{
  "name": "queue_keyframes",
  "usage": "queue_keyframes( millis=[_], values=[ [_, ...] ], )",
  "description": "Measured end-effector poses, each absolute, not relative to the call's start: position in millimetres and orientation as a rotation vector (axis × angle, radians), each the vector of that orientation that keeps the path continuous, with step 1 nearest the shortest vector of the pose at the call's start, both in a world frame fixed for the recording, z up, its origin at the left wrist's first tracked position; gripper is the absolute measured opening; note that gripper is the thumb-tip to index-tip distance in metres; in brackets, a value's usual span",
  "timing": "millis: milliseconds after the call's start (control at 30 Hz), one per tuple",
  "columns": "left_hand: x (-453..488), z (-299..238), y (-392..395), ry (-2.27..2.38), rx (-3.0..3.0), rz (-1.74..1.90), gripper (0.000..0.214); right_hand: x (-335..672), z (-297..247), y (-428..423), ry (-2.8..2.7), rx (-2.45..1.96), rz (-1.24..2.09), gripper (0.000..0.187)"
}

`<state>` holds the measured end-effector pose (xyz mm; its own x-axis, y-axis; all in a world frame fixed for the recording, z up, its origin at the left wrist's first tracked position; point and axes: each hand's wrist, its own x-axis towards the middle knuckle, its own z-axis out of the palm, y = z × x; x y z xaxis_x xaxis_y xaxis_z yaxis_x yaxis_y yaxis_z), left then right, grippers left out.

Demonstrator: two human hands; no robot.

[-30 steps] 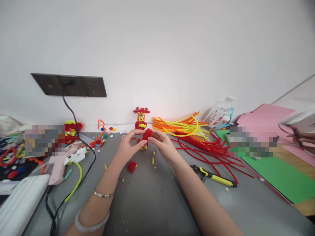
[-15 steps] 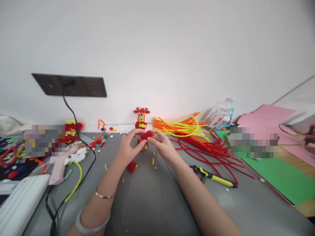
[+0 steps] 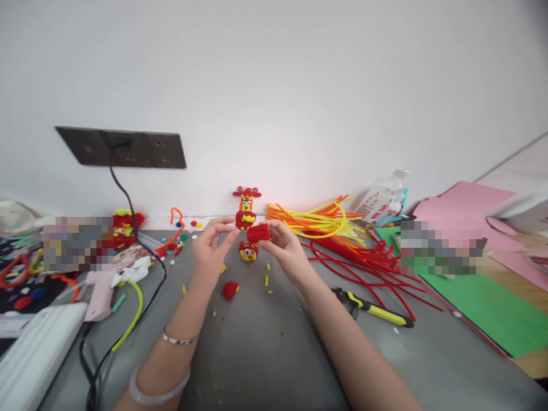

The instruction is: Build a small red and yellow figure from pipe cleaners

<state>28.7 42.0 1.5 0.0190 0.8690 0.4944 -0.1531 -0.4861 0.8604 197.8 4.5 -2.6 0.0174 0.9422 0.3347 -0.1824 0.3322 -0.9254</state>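
Note:
Between the thumb and fingers of my right hand (image 3: 285, 248) is a small fuzzy red piece (image 3: 258, 232) that looks made of pipe cleaners. My left hand (image 3: 213, 245) is just left of it, thumb and fingers apart with nothing between them. Behind the hands a red and yellow pipe-cleaner figure (image 3: 246, 218) with a wide red hat stands near the wall. A small red and yellow head with round eyes (image 3: 248, 252) sits below the held piece. Nearer on the table lies another fuzzy red piece (image 3: 230, 290).
Bundles of yellow and orange pipe cleaners (image 3: 312, 218) and red ones (image 3: 368, 257) lie right. Yellow-handled pliers (image 3: 377, 313) lie before them. Green card (image 3: 483, 314) covers the far right. Left are a pink glue gun (image 3: 99, 297), a black cord (image 3: 148, 308) and a white box (image 3: 51, 348).
My left hand has let go of the red piece and moved left. The right hand keeps hold of it, and the head with eyes behind it now shows more fully.

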Motion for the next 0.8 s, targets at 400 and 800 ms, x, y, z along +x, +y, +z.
queue_keyframes(
  millis=[400,800],
  values=[
    [33.3,1.6,37.1,0.578,1.725,1.285,0.046,195.3,4.7,-0.8,-1.269,-0.768,1.051,0.031],
    [32.4,6.4,34.6,0.537,1.638,1.312,0.026,195.4,5.0,-3.1,-1.272,-0.744,1.124,0.031]
  ],
)
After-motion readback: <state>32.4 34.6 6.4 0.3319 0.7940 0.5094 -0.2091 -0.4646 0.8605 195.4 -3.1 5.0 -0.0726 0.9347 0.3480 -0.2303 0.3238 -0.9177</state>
